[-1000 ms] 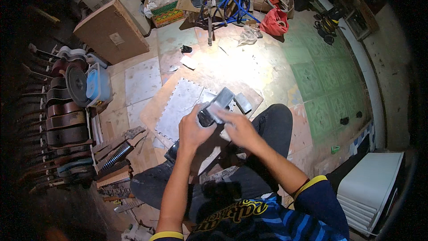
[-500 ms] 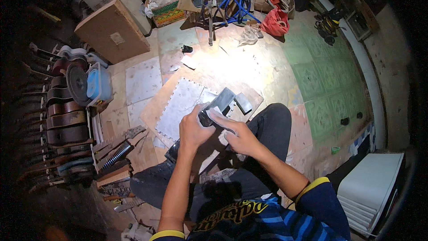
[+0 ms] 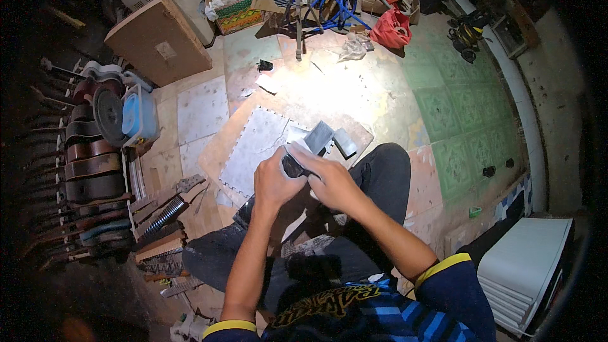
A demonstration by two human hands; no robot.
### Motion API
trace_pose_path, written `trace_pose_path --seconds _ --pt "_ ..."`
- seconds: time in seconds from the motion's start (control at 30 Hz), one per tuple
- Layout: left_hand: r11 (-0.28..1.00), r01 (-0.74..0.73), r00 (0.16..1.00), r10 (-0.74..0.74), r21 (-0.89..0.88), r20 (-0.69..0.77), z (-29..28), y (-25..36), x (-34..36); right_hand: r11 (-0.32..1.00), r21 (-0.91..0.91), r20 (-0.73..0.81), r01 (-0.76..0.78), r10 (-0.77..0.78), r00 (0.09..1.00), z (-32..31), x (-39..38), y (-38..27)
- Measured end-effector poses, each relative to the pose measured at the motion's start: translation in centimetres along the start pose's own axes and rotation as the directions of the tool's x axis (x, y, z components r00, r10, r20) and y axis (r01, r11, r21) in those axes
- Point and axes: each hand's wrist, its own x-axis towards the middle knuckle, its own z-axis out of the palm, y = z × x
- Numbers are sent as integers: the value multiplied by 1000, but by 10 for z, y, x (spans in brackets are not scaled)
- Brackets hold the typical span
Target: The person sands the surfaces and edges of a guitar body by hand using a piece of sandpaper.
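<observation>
A dark grey rectangular block (image 3: 315,137) with a flat, dusty top points away from me above my lap. My left hand (image 3: 273,180) is closed round its near end, where a glossy black part shows. My right hand (image 3: 329,180) lies across the same end, its whitened fingers pressed together on the block's surface. Whatever lies under those fingers is hidden; a pale edge there could be dust or a thin sheet. Just right of the block, a smaller grey block with a pale top (image 3: 345,142) rests on the floor board. A white foam mat with toothed edges (image 3: 256,145) lies beyond my left hand.
Hand tools and a coiled spring (image 3: 166,218) lie at my left. Farther left stand a row of guitar bodies (image 3: 95,171) and a bin with a blue tub (image 3: 132,114). Blue hose (image 3: 342,9) and a red bag (image 3: 391,28) lie at the back. A white appliance (image 3: 525,272) stands at right.
My right hand has slid up and left along the block, closer to my left hand, and its fingers are drawn nearer together. The left hand keeps its grip.
</observation>
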Motion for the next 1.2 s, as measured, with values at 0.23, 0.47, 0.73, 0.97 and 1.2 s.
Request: trace_pose_path --seconds 0.23,0.47,0.73,0.97,1.2 --pt "999 -15 1000 14 -43 -18 2 1 2 996 -55 12 -76 77 997 -4 7 3" --pt "1000 -13 999 13 -14 -40 8 0 -3 975 -198 18 -105 111 994 -11 2 11" --pt "1000 10 1000 -10 2 -20 2 3 -1 983 -161 -17 -91 89 996 -13 6 15" --pt "999 30 1000 -30 -43 -3 3 -5 1 990 57 -12 129 -128 992 -13 4 16" --pt "999 -3 1000 2 -40 -24 1 -1 1 981 -105 -85 163 -172 981 -6 -4 20"
